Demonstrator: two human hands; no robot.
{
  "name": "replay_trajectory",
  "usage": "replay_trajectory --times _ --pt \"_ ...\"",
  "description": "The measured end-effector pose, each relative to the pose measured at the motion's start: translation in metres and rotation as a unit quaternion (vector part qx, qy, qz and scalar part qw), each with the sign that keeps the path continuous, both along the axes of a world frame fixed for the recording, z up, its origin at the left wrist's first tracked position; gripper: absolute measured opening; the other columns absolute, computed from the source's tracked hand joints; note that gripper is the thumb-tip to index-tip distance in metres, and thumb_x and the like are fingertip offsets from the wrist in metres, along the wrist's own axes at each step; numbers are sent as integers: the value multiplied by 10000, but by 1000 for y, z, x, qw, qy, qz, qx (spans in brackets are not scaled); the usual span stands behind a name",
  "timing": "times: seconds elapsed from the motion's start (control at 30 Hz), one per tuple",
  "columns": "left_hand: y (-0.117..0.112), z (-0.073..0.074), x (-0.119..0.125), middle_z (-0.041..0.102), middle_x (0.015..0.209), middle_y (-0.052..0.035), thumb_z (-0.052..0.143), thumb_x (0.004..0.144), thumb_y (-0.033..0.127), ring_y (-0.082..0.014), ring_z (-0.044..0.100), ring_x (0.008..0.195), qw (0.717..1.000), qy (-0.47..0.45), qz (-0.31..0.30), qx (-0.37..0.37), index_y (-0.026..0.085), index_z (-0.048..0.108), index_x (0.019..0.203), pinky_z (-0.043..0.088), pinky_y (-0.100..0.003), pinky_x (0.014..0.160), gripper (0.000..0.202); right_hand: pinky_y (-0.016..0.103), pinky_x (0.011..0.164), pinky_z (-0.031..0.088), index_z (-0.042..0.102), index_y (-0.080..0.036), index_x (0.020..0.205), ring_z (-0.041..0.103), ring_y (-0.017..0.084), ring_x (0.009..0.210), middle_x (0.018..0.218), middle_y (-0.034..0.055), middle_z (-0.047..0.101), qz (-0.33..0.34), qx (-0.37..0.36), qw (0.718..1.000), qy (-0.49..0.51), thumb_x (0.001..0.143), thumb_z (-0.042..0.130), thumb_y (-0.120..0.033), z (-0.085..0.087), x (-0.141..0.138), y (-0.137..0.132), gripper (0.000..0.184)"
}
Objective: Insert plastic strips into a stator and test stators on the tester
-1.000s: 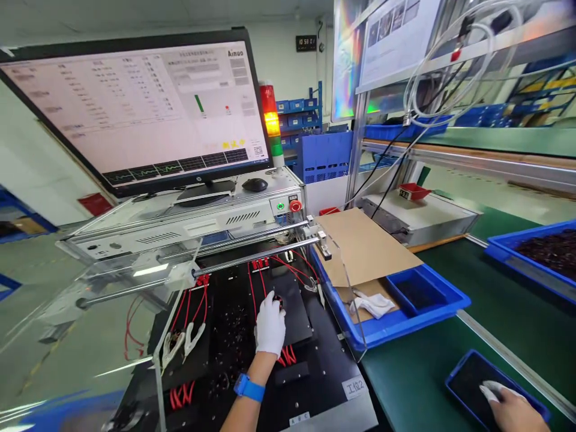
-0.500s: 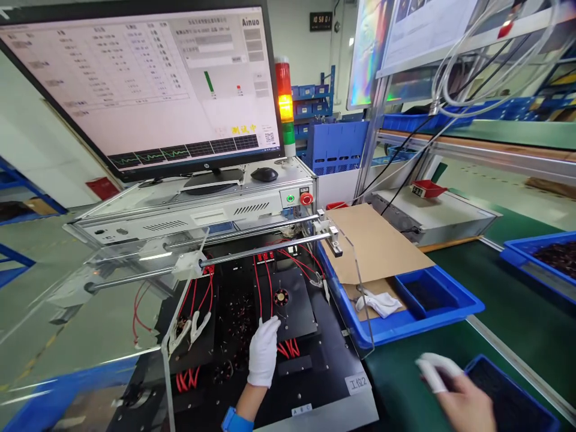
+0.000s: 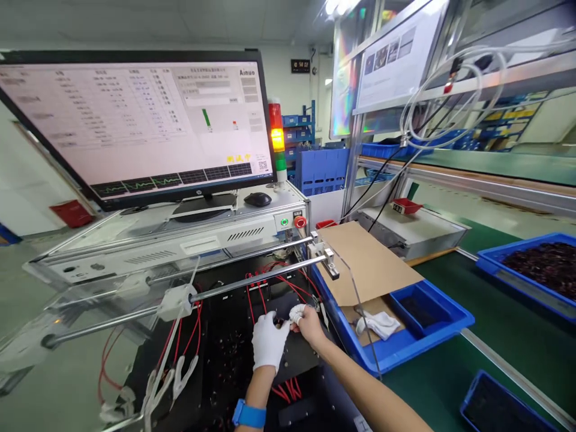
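Note:
My left hand [image 3: 269, 343], in a white glove with a blue band at the wrist, bends its fingers over the black plate [image 3: 299, 354] of the test fixture. Close against its fingertips is my right hand [image 3: 309, 325], whose thumb and finger pinch together; white covers only some of its fingertips. Between the hands, a small dark round part is mostly hidden, and what the fingers grip is too small to make out. Red wires [image 3: 250, 300] run down to the plate just beyond my left hand. White clips [image 3: 182, 375] on red leads lie to the left.
A clear guard with a metal rail [image 3: 261, 279] spans the fixture. The monitor [image 3: 135, 126] stands behind it. To the right are a blue tray [image 3: 405, 354] with cardboard and a white glove [image 3: 378, 324], a small blue bin [image 3: 504, 402], and a tray of dark parts [image 3: 540, 270].
My right hand has come from above the green bench at right to meet my left at the plate. My left hand's fingers have curled in. The view has tilted up.

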State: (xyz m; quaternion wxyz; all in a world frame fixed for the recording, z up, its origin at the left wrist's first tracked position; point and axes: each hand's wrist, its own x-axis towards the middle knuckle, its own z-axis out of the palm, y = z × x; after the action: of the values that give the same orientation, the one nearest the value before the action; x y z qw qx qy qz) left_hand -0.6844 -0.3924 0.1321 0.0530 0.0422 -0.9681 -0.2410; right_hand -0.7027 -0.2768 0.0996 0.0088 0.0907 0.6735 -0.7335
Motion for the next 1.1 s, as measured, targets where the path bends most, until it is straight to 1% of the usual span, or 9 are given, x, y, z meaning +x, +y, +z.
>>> replay_trajectory --times 0.1,0.2,0.43,0.63,0.77,0.83,0.9,1.03,1.1 --pt "-2 -2 -1 551 1059 -111 581 702 347 -270 527 979 999 -28 -17 7 158 543 1111 416 -332 803 452 217 430 381 505 -158 652 544 129 465 532 -13 560 -28 -30 999 -16 617 605 -361 -1 -18 -6 229" --pt "-5 -6 -2 530 1109 -87 584 700 284 -238 531 976 998 -31 -44 32 169 521 1148 418 -312 817 466 209 430 371 516 -160 656 563 130 491 577 -5 586 -33 -48 998 -25 615 604 -334 -3 -24 -10 200" --pt "-14 -21 -10 514 1090 -81 575 692 212 -213 519 986 992 -8 -105 75 157 541 1134 409 -299 875 446 198 441 383 517 -158 648 566 123 515 557 -28 561 -43 -59 996 -43 630 582 -280 -4 -34 -15 139" --pt "-14 -22 -12 514 1061 -88 574 683 222 -220 526 965 991 0 -109 79 148 553 1122 416 -315 879 446 202 453 389 536 -150 657 569 126 521 595 -4 599 -26 -63 997 -29 642 587 -288 -3 -37 -16 148" --pt "-14 -20 -12 515 1054 -84 573 681 228 -220 530 952 991 -6 -108 78 147 558 1119 421 -317 867 446 192 457 385 542 -142 646 571 119 515 598 -1 604 -20 -61 998 -17 652 555 -238 -3 -39 -16 97" --pt "-13 -20 -13 513 1050 -80 571 682 221 -214 530 942 991 -11 -107 79 149 556 1123 420 -315 863 446 191 453 383 549 -143 639 575 123 513 581 -4 596 -14 -47 999 -11 651 541 -206 -4 -40 -16 64" --pt "-13 -19 -13 511 1043 -78 571 682 213 -208 528 939 990 -15 -109 84 144 550 1132 415 -311 866 455 194 456 385 561 -145 630 576 128 509 553 -8 585 -8 -13 1000 2 646 543 -182 -6 -41 -17 43" --pt "-14 -20 -14 508 1038 -77 574 681 212 -204 523 946 990 -16 -113 88 133 542 1142 403 -305 883 469 200 509 403 598 -158 621 581 127 527 531 -11 585 -24 99 994 41 651 548 -161 -9 -43 -16 58" --pt "-15 -20 -13 505 1050 -80 576 680 218 -206 521 954 990 -16 -111 88 127 539 1144 402 -306 887 474 199 530 407 617 -165 637 587 125 543 543 -8 598 -36 140 988 45 664 546 -170 -7 -42 -15 76"
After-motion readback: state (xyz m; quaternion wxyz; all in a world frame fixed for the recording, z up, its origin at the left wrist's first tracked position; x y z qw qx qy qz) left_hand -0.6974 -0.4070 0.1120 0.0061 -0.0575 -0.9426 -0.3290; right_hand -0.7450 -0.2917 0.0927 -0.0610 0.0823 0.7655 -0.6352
